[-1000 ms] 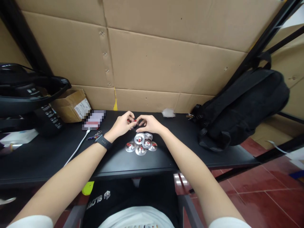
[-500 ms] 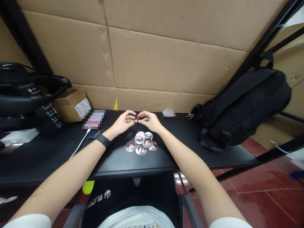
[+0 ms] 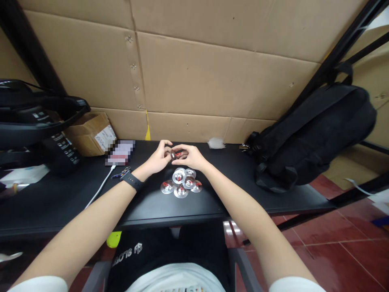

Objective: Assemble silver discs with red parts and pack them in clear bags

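My left hand (image 3: 160, 157) pinches the rim of a small metal disc with a raised centre, a finger cymbal (image 3: 173, 155). It is held on edge above the tabletop. My right hand (image 3: 191, 156) curls around the right side, thumb and fingers bent about a red cord (image 3: 178, 154) and a darker rounded piece, perhaps a second cymbal. My fingers partly hide both. Just below the hands, nearer to me, several shiny finger cymbals (image 3: 181, 191) with red cords lie in a loose, overlapping pile. One cymbal (image 3: 179, 176) rests on top of the others.
The black table (image 3: 146, 211) ends in front of my lap. To the left are a phone (image 3: 120, 152) with a white cable, an open cardboard box (image 3: 91, 136) and a black headset (image 3: 42, 117). A black backpack (image 3: 316, 134) leans at right. A cardboard wall (image 3: 194, 81) closes the back.
The piece between my hands has turned, so more of its red cord and dark side shows. My right fingers have opened wider around it. The pile is unchanged.
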{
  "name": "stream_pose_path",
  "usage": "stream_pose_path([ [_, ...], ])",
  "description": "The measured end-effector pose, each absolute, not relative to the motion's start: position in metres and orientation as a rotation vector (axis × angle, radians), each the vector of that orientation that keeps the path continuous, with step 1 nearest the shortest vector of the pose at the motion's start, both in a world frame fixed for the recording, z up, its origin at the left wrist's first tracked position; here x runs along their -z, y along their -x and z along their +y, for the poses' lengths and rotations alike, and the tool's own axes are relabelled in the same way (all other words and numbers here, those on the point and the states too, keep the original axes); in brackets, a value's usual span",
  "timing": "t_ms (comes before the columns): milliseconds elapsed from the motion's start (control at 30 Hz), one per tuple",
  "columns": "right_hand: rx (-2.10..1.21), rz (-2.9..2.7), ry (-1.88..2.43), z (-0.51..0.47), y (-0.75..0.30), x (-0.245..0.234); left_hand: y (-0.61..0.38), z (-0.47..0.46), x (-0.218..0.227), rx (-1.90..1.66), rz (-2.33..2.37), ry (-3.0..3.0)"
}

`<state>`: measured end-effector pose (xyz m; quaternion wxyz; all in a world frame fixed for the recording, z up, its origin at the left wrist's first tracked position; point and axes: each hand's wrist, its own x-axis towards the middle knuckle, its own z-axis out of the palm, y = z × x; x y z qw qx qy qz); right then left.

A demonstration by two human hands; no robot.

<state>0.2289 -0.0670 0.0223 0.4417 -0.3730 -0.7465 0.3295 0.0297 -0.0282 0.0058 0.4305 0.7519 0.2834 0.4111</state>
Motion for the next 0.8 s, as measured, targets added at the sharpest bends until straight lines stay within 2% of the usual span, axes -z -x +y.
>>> stream_pose_path([
  [300, -0.374, -2.072, 1.033, -0.063, -0.235, -0.025, -0.011, -0.023, -0.018, -0.961, 0.888, -2.569],
  [500, -0.205, -1.979, 1.327, -0.043, -0.285, -0.023, 0.024, -0.005, -0.029, -0.947, 1.124, -2.616],
  [800, -0.320, -2.043, 1.558, -0.034, -0.320, -0.014, 0.029, -0.001, -0.031, -0.838, 1.123, -2.529],
])
